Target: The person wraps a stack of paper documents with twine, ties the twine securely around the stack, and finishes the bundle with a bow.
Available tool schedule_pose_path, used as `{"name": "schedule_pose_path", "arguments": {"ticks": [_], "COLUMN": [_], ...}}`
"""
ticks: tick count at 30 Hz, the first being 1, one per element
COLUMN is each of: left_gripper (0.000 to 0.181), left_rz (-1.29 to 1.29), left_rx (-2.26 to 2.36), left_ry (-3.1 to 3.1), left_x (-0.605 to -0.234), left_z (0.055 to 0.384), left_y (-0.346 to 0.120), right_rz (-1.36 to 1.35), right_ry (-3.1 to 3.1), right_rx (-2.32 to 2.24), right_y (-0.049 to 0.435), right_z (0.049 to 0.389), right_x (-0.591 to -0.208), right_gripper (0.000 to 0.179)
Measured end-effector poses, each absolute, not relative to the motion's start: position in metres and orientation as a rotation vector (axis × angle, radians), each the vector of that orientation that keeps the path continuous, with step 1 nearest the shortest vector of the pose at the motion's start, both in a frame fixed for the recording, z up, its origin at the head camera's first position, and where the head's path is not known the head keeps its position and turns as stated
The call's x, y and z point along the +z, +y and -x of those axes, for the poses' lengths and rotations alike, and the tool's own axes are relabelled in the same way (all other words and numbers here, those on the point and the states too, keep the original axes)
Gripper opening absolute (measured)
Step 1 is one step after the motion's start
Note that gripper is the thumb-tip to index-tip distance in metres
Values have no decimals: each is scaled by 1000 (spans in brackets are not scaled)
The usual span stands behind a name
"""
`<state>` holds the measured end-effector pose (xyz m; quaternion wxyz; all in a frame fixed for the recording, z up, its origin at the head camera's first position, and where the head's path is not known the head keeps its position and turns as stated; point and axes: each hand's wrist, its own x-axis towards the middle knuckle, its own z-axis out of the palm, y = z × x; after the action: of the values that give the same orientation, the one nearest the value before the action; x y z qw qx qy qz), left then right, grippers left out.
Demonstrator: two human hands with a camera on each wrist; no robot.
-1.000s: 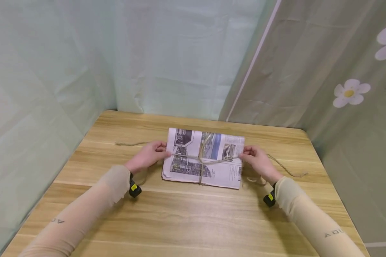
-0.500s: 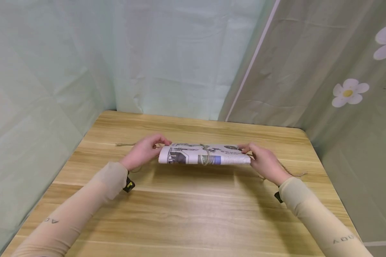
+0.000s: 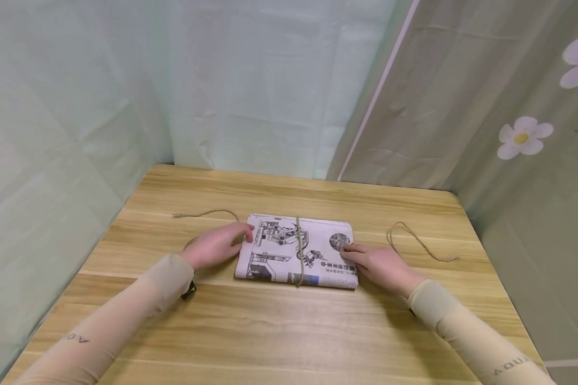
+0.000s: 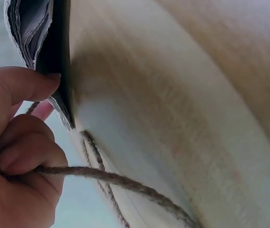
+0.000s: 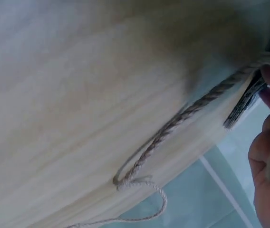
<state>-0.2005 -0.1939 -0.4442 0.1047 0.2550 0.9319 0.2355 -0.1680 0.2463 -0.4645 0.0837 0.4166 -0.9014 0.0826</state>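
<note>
One newspaper bundle (image 3: 279,251), crossed by twine (image 3: 301,251), seems to rest on the wooden table (image 3: 289,331) in the head view. Left wrist: left hand (image 4: 21,156) curls fingers round twine, thumb against the bundle, probably steadying it. Right wrist: right hand (image 5: 263,154) apparently pinches the opposite end.

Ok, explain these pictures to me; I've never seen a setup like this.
There is no machine: these are a person's bare hands. The wide picture comes from a camera on the head; the close-ups from one on each wrist. Loose ends of brown twine lie on the wood-grain table, and one strand crosses the folded newspaper bundle. The left hand grips the bundle's left edge, with twine also running into its curled fingers. The right hand holds the right edge.
</note>
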Motion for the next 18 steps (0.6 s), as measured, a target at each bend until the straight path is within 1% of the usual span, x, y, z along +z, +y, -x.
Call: {"name": "schedule_pose_path", "arguments": {"ticks": [3,6,10,12,15,18], "left_gripper": [22,29,44,47,47,40], "left_rz": [-772,-801,-839,-859,-865,-847], "left_rx": [662,655,633,583,502,448], "left_ry": [2760,2769,2804,2843,2903,2951], "left_x": [-445,-445,-442,-442,-440,-437], "left_z": [199,199,199,199,199,199], "left_y": [-194,-199,-212,-222,-240,-258], "right_rz": [-1239,-1217,-1157,-1111,-1027,-933], "right_ry": [-2718,-2754,-2821,-2861,-2925,-2990], "right_rx": [265,282,309,335,362,340], "right_y": [247,247,251,255,263,274], "right_z": [168,167,165,164,163,164], "right_x": [-467,-465,-461,-460,-457,-453], "right_gripper": [37,37,44,49,54,51]}}
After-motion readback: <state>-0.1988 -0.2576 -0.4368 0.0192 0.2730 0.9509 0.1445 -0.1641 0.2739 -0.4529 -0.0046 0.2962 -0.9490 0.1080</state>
